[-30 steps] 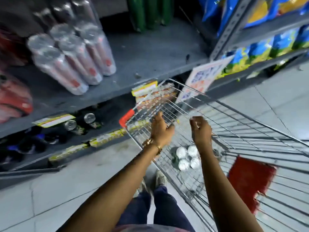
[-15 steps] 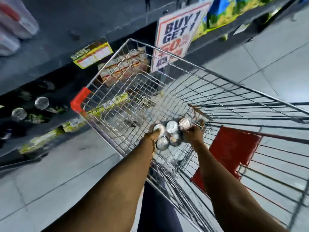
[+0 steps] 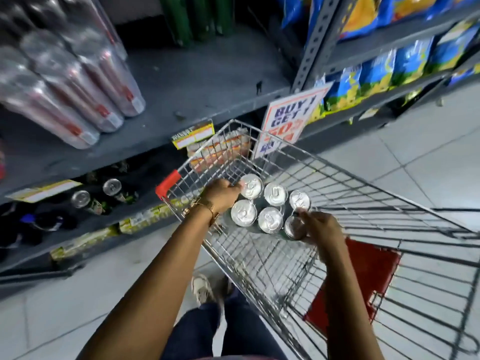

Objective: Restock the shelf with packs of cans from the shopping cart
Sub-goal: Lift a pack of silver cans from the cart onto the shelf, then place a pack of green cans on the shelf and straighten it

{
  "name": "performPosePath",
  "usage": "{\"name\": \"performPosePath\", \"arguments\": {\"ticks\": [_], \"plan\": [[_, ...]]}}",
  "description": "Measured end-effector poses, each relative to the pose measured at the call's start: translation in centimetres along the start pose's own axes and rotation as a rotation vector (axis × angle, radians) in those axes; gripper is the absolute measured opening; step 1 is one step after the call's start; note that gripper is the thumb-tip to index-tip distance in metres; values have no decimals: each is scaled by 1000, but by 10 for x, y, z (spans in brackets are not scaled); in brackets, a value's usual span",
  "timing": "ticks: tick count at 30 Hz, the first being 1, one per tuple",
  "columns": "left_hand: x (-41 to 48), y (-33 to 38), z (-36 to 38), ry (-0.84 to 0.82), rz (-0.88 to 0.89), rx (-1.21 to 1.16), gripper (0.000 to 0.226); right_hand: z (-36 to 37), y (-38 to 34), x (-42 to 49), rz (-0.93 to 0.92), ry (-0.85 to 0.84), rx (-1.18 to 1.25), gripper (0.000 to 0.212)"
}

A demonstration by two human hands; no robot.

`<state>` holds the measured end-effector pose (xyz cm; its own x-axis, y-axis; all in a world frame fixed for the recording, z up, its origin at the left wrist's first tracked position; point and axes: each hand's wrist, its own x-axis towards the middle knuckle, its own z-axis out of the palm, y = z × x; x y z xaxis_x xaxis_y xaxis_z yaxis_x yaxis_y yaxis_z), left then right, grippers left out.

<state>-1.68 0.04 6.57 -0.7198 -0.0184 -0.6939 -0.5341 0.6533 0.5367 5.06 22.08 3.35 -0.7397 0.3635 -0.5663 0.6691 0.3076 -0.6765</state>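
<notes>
Cart (image 3: 363, 193) rim around pack of cans (image 3: 270, 205), shelf (image 3: 197, 81) beyond

The head view looks steeply down, close over the shopping cart (image 3: 337, 183), facing the shelf (image 3: 181, 100).

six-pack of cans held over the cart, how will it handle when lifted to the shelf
Probably heavy for its size: the six-pack takes both the left hand and the right hand, one at each end. It may sag in the middle, since only a wrap seems to join the cans, though that is hard to make out. Once set down on the shelf, it should stand stable on its broad base.
</notes>
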Motion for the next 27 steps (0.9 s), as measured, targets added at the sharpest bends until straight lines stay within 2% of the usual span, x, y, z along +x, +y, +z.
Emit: {"name": "performPosePath", "arguments": {"ticks": [5,6,8,9,10,12,14,15,19,24,27], "plan": [[-48,44,-83,283,214,-48,40,-19,-111,0,-314,43,30,32],[-50,50,-96,318,230,-85,45,-21,-133,4,-364,52,40,36],[-45,63,-127,386,271,-196,57,-25,-181,10,-460,59,55,59],[-39,69,-142,421,303,-252,62,-27,-205,11,-505,45,50,63],[-34,77,-157,443,317,-292,68,-27,-229,11,-538,31,53,57],[-23,91,-180,442,324,-345,68,-22,-269,16,-574,15,72,38],[-11,105,-197,451,338,-402,50,-15,-301,28,-591,8,68,38],[0,110,-205,461,335,-404,48,-10,-314,36,-590,0,64,38],[37,125,-228,482,267,-351,64,11,-346,73,-546,-3,50,33],[71,133,-234,511,224,-324,63,34,-350,112,-518,70,-35,46],[80,130,-238,494,243,-320,69,37,-350,112,-555,106,-125,44]]}}
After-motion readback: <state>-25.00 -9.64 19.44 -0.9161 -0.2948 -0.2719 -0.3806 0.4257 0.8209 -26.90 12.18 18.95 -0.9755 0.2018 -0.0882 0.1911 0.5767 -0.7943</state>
